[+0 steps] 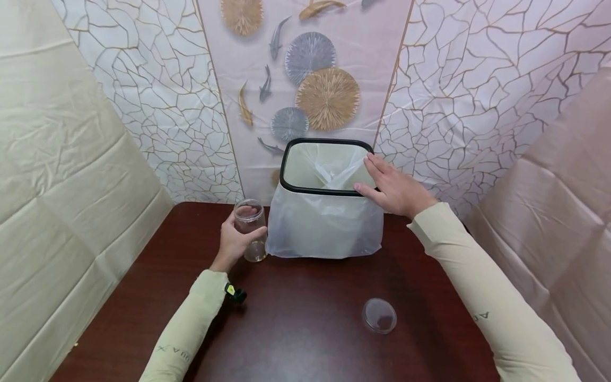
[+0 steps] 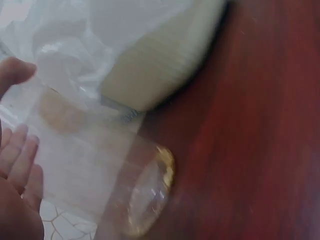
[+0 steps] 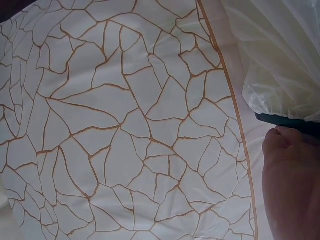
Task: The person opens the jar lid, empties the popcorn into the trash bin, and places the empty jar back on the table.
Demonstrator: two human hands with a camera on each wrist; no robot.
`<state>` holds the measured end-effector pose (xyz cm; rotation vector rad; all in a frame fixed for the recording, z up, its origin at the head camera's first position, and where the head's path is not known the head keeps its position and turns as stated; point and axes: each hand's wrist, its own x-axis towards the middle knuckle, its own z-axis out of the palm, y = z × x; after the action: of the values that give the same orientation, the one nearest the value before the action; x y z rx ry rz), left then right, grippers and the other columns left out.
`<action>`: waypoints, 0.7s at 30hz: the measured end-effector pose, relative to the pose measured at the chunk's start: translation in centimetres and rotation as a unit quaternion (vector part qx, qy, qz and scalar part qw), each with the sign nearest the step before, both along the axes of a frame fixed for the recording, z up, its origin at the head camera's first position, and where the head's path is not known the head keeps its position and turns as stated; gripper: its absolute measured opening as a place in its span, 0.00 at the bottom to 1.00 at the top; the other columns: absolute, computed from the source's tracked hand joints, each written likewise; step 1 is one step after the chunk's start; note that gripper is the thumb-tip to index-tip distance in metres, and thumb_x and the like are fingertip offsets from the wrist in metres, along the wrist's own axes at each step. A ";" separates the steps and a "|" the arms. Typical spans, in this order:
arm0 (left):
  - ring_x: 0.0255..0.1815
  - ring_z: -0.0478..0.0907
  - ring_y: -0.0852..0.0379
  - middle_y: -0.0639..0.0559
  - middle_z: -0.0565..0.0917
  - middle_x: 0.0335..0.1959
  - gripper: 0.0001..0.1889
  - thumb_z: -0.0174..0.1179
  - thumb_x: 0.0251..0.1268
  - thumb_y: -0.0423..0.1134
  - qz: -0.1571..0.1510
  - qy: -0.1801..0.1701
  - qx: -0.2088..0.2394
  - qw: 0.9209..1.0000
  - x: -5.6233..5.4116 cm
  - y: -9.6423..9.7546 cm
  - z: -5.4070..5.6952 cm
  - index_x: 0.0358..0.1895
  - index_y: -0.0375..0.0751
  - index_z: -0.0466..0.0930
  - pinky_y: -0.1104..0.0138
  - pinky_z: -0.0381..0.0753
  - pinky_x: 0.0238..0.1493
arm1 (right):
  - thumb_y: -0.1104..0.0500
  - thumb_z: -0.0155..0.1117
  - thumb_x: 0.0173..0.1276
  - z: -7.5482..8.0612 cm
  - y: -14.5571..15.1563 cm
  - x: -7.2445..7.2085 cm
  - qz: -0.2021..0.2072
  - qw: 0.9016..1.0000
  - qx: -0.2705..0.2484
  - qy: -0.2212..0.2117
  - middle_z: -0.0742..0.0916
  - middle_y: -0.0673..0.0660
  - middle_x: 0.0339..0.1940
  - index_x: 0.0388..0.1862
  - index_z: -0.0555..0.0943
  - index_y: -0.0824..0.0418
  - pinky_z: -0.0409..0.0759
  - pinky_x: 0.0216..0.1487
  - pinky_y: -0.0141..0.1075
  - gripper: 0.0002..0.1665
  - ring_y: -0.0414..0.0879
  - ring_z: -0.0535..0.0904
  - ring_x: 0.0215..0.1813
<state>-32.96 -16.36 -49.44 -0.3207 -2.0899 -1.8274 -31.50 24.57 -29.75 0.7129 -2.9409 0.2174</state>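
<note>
My left hand [image 1: 235, 237] grips a clear, lidless jar [image 1: 251, 245] beside the bin's left side, thumb and fingers round its upper part. In the left wrist view the jar [image 2: 100, 170] is blurred, its base rim tinted yellow; whether it touches the table is unclear. My right hand [image 1: 398, 188] is at the right end of a bin [image 1: 324, 225], fingers mostly straight over its black rim [image 1: 315, 191]. A translucent white bag lines the bin and hangs down outside. In the right wrist view the right hand [image 3: 287, 175] shows only partly, next to the rim.
A round clear lid [image 1: 379, 315] lies on the dark red-brown table [image 1: 296, 329], right of the middle. Behind the bin hangs a patterned cloth [image 1: 167, 106], and beige cloth [image 1: 57, 212] covers both sides.
</note>
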 end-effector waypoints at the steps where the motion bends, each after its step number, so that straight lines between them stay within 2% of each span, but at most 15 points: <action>1: 0.58 0.81 0.60 0.44 0.87 0.61 0.33 0.82 0.52 0.36 -0.003 0.001 -0.004 1.000 0.1 -0.1 0.0 0.63 0.43 0.79 0.75 0.79 0.54 | 0.32 0.42 0.83 0.0 0.0 0.0 0.001 1.000 0.000 0.000 0.50 0.68 0.89 0.87 0.47 0.69 0.51 0.87 0.58 0.53 0.64 0.45 0.90; 4: 0.61 0.80 0.57 0.45 0.86 0.63 0.35 0.82 0.53 0.38 -0.008 -0.001 -0.028 1.000 0.2 -0.3 0.1 0.65 0.44 0.76 0.70 0.79 0.60 | 0.31 0.41 0.82 0.1 -0.1 0.0 -0.001 1.000 0.000 -0.005 0.50 0.67 0.90 0.87 0.47 0.68 0.51 0.86 0.59 0.53 0.63 0.44 0.90; 7: 0.68 0.78 0.52 0.48 0.83 0.68 0.44 0.83 0.53 0.45 -0.006 -0.019 -0.067 0.998 0.4 -0.6 0.4 0.73 0.49 0.69 0.56 0.77 0.69 | 0.30 0.41 0.82 0.4 -0.2 0.0 -0.003 1.000 -0.003 -0.017 0.49 0.66 0.90 0.87 0.46 0.67 0.51 0.86 0.59 0.54 0.63 0.43 0.90; 10: 0.78 0.70 0.48 0.52 0.74 0.77 0.59 0.82 0.52 0.52 -0.011 -0.046 -0.102 0.994 0.7 -0.9 0.7 0.84 0.57 0.51 0.42 0.68 0.76 | 0.28 0.41 0.81 0.8 -0.1 0.0 -0.007 0.999 -0.008 -0.031 0.48 0.64 0.90 0.88 0.44 0.65 0.52 0.86 0.60 0.56 0.62 0.43 0.90; 13: 0.84 0.59 0.45 0.51 0.62 0.85 0.67 0.80 0.54 0.56 -0.018 -0.069 -0.130 0.989 1.1 -1.3 1.0 0.87 0.63 0.34 0.36 0.60 0.79 | 0.24 0.41 0.79 1.2 0.1 0.1 -0.013 0.999 -0.019 -0.043 0.47 0.62 0.91 0.89 0.41 0.61 0.51 0.86 0.60 0.58 0.61 0.43 0.90; 17: 0.88 0.52 0.44 0.48 0.53 0.88 0.64 0.74 0.61 0.58 -0.016 -0.066 -0.181 0.981 1.9 -2.1 1.7 0.87 0.64 0.30 0.35 0.55 0.81 | 0.24 0.43 0.78 1.9 0.5 0.7 -0.020 0.998 -0.050 -0.045 0.46 0.60 0.91 0.89 0.39 0.58 0.49 0.86 0.60 0.59 0.60 0.43 0.91; 19: 0.89 0.49 0.43 0.47 0.51 0.89 0.60 0.70 0.66 0.59 -0.008 -0.053 -0.231 0.972 2.5 -2.8 2.2 0.87 0.64 0.30 0.35 0.54 0.82 | 0.25 0.43 0.78 2.2 0.9 1.2 -0.031 0.997 -0.064 -0.035 0.47 0.60 0.91 0.89 0.40 0.57 0.50 0.86 0.62 0.57 0.61 0.44 0.90; 21: 0.89 0.48 0.42 0.46 0.50 0.89 0.57 0.65 0.69 0.60 0.000 -0.032 -0.287 0.957 3.1 -3.5 2.6 0.87 0.61 0.30 0.36 0.53 0.82 | 0.28 0.44 0.80 2.3 1.5 1.8 -0.039 0.996 -0.082 -0.017 0.49 0.62 0.91 0.89 0.43 0.58 0.49 0.85 0.64 0.54 0.64 0.46 0.90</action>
<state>-29.90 -19.82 -46.81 -0.4034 -2.6339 -1.2031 -29.73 26.12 -27.44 0.5769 -2.9322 0.4626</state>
